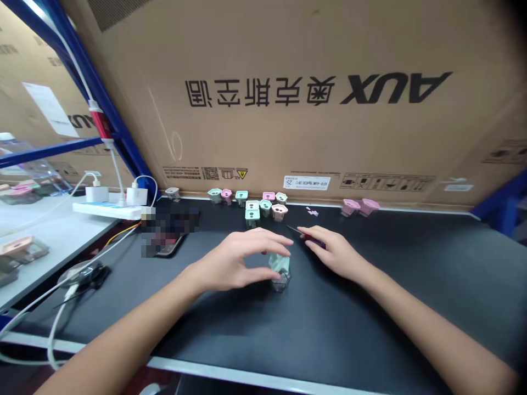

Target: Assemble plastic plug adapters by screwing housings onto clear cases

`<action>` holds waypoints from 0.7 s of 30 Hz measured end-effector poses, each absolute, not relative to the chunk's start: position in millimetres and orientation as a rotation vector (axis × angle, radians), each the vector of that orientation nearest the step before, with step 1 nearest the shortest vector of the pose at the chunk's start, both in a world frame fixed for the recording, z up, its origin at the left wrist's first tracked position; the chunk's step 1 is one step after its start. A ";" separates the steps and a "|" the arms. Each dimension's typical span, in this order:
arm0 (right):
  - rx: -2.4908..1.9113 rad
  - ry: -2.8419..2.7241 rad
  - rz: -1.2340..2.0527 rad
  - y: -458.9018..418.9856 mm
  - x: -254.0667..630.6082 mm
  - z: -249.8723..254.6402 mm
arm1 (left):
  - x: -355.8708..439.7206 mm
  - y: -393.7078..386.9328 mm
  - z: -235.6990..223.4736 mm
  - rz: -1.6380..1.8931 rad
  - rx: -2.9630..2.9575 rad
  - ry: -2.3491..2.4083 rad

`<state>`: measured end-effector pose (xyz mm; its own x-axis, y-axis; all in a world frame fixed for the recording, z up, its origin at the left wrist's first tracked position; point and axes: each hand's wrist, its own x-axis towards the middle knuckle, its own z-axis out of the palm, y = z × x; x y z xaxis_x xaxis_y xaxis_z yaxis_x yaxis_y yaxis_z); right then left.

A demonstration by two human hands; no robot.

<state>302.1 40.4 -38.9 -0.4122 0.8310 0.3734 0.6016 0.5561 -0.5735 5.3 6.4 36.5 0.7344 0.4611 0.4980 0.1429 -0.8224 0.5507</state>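
My left hand curves its thumb and fingers around a pencil sharpener with a mint-green top and a clear, smoky lower part. The sharpener is tilted just above or on the black tabletop; which one I cannot tell. A slim screwdriver with a dark red handle is gripped in my right hand, its thin metal tip pointing left. Beyond the hands stand several similar two-hole sharpeners, among them a mint one, a peach one and a pink one.
Two pink sharpeners stand at the back right, near small pink pieces. A large cardboard box walls off the back. To the left are a phone, a white power strip, and cables running across the table edge.
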 end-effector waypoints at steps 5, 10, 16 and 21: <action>-1.158 -2.164 0.456 39.8 302.6 -38.9 | 6.8 4.0 36.0 0.783 2.592 0.361; -1.179 -2.173 0.464 39.0 302.9 -36.5 | 6.1 9.1 29.4 0.659 2.618 0.419; -1.221 -2.194 0.482 37.0 302.3 -33.2 | 10.7 12.5 18.7 0.638 2.621 0.468; -1.237 -2.224 0.469 36.7 301.3 -32.6 | 11.5 14.3 13.8 0.703 2.607 0.495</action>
